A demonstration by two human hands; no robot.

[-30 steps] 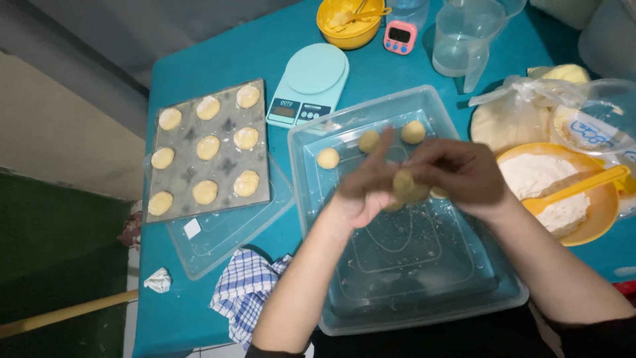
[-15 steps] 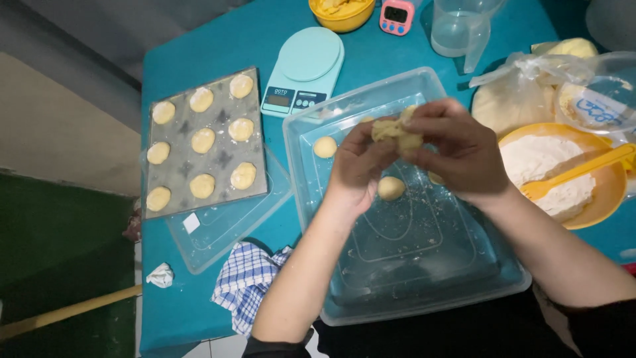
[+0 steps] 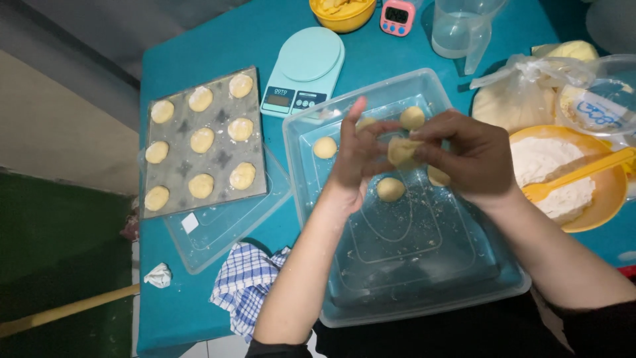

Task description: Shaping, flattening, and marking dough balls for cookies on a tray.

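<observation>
A teal surface [image 3: 199, 40] carries everything. Near the person sits a clear plastic tub [image 3: 464, 292] with four small dough balls lying in its far half. To the left lies a grey tray [image 3: 218, 159] with nine dough rounds; a pale kitchen scale [image 3: 305, 66] stands beyond it. At right is an orange bowl of flour [image 3: 596, 212]. Above the tub, both hands meet on one dough piece [image 3: 401, 151]: the right hand [image 3: 474, 159] pinches it from the right, while the left hand [image 3: 358, 162], fingers partly spread, cradles it from the left. The piece is roughly round, with no clear long axis.
</observation>
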